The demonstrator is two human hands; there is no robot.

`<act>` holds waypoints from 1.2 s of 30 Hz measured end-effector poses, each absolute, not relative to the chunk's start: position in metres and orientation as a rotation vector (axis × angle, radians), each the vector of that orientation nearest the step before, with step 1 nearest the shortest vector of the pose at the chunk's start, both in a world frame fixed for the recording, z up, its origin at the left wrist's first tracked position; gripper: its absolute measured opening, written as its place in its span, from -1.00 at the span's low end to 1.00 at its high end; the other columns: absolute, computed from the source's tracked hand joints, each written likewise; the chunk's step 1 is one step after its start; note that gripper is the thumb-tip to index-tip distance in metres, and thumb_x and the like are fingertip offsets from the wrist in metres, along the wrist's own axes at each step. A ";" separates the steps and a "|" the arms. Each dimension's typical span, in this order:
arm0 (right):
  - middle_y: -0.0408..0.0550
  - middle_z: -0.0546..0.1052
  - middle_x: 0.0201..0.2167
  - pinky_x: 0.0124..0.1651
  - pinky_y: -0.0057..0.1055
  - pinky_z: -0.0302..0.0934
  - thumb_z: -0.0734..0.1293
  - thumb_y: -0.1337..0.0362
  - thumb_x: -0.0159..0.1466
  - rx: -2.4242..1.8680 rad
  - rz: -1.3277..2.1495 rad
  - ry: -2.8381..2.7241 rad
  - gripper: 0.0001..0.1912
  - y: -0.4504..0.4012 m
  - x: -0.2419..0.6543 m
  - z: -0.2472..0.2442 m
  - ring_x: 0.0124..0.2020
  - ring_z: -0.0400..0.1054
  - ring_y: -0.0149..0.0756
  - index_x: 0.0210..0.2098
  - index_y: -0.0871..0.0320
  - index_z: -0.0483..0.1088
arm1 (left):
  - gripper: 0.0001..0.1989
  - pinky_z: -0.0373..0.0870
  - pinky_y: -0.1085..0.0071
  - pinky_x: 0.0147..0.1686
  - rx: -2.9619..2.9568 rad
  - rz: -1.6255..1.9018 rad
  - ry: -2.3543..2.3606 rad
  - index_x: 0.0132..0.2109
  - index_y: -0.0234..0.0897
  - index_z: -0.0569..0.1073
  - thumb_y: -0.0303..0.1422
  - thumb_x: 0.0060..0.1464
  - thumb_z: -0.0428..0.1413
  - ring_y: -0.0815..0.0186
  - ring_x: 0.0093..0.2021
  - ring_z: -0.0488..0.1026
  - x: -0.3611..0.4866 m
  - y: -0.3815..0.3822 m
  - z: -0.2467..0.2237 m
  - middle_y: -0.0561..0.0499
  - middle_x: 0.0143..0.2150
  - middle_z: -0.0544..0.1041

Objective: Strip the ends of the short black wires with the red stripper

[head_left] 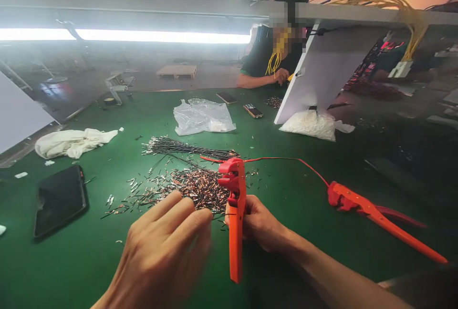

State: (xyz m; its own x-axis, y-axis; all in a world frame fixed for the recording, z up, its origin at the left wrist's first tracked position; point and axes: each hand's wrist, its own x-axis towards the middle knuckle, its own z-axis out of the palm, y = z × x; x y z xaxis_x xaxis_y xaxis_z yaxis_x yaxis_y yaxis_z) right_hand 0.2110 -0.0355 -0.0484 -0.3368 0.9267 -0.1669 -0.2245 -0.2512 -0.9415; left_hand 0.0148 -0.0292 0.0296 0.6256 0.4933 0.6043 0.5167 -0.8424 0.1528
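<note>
My right hand [263,223] is closed round an orange and red wire stripper [236,223], which stands upright with its jaws at the top. My left hand [164,242] is just left of the tool, back up, fingers curled together. Its fingertips are hidden and partly blurred, so what they hold cannot be made out. A short dark strand shows between those fingers and the stripper. Behind both hands lies a heap of short wire offcuts [200,187], copper-coloured and black. Beyond it rests a bundle of black wires [189,148] with bright ends.
A second wire stripper [372,211] lies right, with a red strip [279,159] running left from it. Left are a dark tablet-like device [60,199] and white cloth [77,143]. Farther back: a clear plastic bag [203,117], a phone [253,110], a white bag [309,124], a co-worker [265,61].
</note>
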 end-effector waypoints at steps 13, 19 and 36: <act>-0.36 0.10 -0.74 -0.64 -0.50 -0.24 0.33 0.27 0.08 -0.941 1.684 -1.108 -0.81 -0.038 0.205 -0.045 -0.70 -0.11 -0.57 -0.58 0.14 0.24 | -0.85 0.11 0.34 -0.40 -2.469 -0.829 -0.731 -0.21 -0.24 0.46 -0.49 0.04 0.22 0.26 -0.44 0.21 0.025 -0.029 0.047 0.09 -0.54 0.45; -0.35 0.07 -0.71 -0.61 -0.48 -0.26 0.31 0.30 0.07 -0.899 1.687 -1.089 -0.82 -0.039 0.204 -0.039 -0.67 -0.14 -0.56 -0.60 0.13 0.23 | -0.75 0.09 0.34 -0.37 -2.553 -0.737 -0.619 -0.13 -0.26 0.45 -0.53 0.03 0.23 0.28 -0.41 0.25 0.028 -0.031 0.051 0.09 -0.50 0.49; -0.35 0.05 -0.69 -0.55 -0.45 -0.21 0.32 0.37 0.05 -0.920 1.642 -1.023 -0.84 -0.039 0.201 -0.045 -0.63 -0.17 -0.51 -0.57 0.12 0.23 | -0.95 0.08 0.29 -0.38 -2.339 -0.592 -0.796 -0.28 -0.19 0.47 -0.42 0.11 0.12 0.20 -0.41 0.26 0.015 -0.040 0.052 0.06 -0.56 0.40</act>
State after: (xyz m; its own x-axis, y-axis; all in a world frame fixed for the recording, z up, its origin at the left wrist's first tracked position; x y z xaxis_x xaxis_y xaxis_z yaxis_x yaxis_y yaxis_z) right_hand 0.2008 -0.0392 -0.0446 -0.2570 0.9607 -0.1055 -0.3288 -0.1895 -0.9252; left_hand 0.0147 -0.0398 0.0524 0.7217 0.3947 0.5686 0.6583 -0.6453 -0.3876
